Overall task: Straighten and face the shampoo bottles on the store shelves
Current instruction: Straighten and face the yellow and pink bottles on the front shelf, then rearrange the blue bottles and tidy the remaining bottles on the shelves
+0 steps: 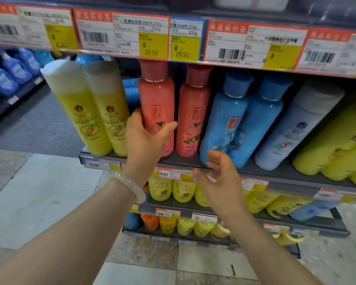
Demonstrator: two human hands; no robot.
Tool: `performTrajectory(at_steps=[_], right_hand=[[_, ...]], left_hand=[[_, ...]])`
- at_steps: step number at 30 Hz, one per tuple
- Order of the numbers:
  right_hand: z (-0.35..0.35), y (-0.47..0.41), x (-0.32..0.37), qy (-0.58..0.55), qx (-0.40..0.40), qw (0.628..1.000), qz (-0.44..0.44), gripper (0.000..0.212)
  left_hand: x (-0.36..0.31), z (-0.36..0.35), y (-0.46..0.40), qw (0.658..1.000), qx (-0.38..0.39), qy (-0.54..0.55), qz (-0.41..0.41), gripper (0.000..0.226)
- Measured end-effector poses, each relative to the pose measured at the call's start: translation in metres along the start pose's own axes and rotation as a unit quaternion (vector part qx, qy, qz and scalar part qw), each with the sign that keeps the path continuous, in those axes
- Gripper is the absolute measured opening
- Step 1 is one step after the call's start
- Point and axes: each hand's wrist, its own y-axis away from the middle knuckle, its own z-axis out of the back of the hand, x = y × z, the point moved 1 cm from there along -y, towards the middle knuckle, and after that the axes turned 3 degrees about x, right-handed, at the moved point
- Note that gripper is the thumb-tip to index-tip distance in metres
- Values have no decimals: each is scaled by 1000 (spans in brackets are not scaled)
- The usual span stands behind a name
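While a row of shampoo bottles stands along the front edge of the shelf point(275, 173), the left pink bottle point(157, 103) is held by the left hand point(144, 140): its grip is wrapped round the lower half of the bottle, fingers behind the left side and the thumb laid across the front below the label. A pale bangle point(132, 187) is worn on that wrist. The bottle is seen upright, its label turned forward, just beside the right pink bottle point(194, 112), which stands upright too.

The right hand point(220, 177) is held before the shelf's front edge, below the blue bottle point(224, 124); its grip is spread, fingers loosely curled, and nothing is pinched. Whether the fingertips touch the shelf's price strip cannot be told, since the hand is blurred.

At the left end of the shelf two yellow bottles point(86, 112) are seen close together, both appearing to lean left. Right of the pink pair, the blue bottle and a second blue bottle point(263, 116) are tilted rightwards, followed by a pale blue bottle point(296, 130) and, at the right end, further yellow bottles point(333, 145). Price labels point(152, 36) are fixed along the edge of the shelf above.
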Motion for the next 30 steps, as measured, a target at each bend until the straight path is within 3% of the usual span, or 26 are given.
performTrajectory(at_steps=[7,10,17,19,22,24,26,28,30], right_hand=[[1,-10,-9,27,-13,999,-24,45],[2,-11,-11,29,-22,999,-31,43],[31,-7,-23,9,-122,991,-57,37],[42,-5,-26,-7,-150,987,-63,43],[56,-5,-31,-5,-169,984,-59,53],[65,-9,-31,10,-165,985,-44,59],[71,-14,-29,20,-148,988,-29,65],[75,-21,-28,20,-128,991,-21,72],[77,-31,-27,18,-116,993,-8,75]], left_hand=[[18,-10,-9,998,60,14,-3,62],[26,-8,-12,995,90,22,-22,54],[31,-10,-15,992,106,51,-39,60],[33,-13,-13,994,88,43,-44,67],[30,-19,14,999,-38,-11,-38,86],[24,-31,51,992,-81,-21,-96,73],[18,-50,81,991,-13,-21,-128,59],[17,-74,87,991,87,-36,-93,62],[17,-94,77,989,134,-35,-45,69]])
